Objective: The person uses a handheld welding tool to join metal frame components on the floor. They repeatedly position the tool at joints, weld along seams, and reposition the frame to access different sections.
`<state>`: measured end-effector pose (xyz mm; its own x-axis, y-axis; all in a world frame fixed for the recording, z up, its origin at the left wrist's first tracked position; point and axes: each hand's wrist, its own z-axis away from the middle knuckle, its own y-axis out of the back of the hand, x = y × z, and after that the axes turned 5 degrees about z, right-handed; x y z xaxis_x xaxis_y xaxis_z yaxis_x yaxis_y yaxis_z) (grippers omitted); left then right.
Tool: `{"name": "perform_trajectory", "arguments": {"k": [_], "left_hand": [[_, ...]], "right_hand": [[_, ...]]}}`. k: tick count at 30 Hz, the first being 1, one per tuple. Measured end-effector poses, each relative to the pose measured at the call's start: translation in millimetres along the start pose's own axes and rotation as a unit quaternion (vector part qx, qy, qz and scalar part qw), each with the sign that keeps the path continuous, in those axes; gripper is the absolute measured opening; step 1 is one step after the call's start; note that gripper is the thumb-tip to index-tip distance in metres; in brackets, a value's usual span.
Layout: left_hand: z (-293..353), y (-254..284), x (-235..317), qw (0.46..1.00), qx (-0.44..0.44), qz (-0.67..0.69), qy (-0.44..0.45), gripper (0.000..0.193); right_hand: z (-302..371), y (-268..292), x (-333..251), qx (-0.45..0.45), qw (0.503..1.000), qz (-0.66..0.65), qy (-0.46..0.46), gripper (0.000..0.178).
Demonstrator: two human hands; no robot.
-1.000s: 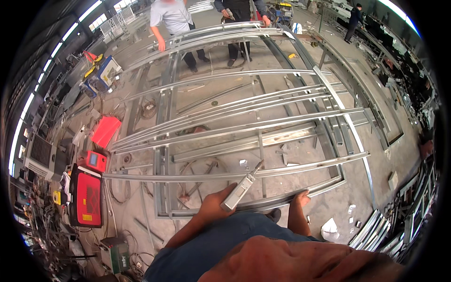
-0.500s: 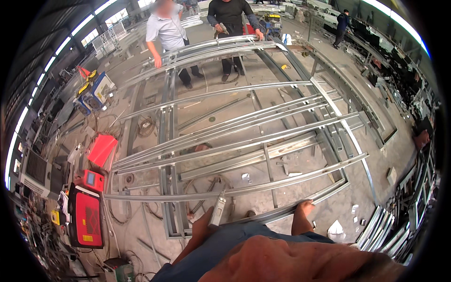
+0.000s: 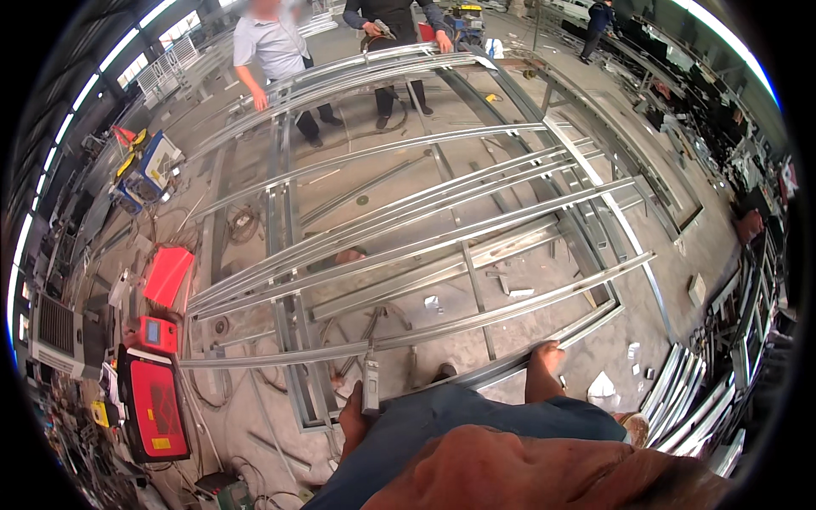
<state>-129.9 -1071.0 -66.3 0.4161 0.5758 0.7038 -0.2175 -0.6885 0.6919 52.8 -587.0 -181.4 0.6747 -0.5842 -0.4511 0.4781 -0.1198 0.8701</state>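
Head view: our left hand is closed on a grey tool, its tip up by the nearest bar; we cannot tell if they touch. Our right hand rests on the metal frame in front of us, how far its fingers curl being unclear. We seem to be steadying the frame; the next move likely calls for a firm hold and careful aim.
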Motion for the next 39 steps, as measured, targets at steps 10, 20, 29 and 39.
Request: {"name": "perform_trajectory", "arguments": {"k": [10,20,29,39], "left_hand": [[-5.1,-19.6,-30.4,1.0,-0.023,-0.002,-0.007,0.091],[10.4,-32.1,-65.5,0.998,-0.025,-0.029,-0.054,0.109],[7.8,-47.1,-72.4,0.987,-0.097,-0.128,0.02,0.082],[1.8,-37.2,-36.4,0.991,-0.076,-0.1,0.052,0.047]], "right_hand": [[-11.7,-3.1,7.3,0.003,0.996,-0.06,0.067,0.059],[1.5,-7.7,1.5,0.017,0.999,-0.028,0.019,0.055],[-9.3,-13.1,9.1,0.009,0.998,-0.023,0.058,0.055],[-15.0,-22.9,11.0,0.031,0.999,-0.015,0.039,0.055]]}}
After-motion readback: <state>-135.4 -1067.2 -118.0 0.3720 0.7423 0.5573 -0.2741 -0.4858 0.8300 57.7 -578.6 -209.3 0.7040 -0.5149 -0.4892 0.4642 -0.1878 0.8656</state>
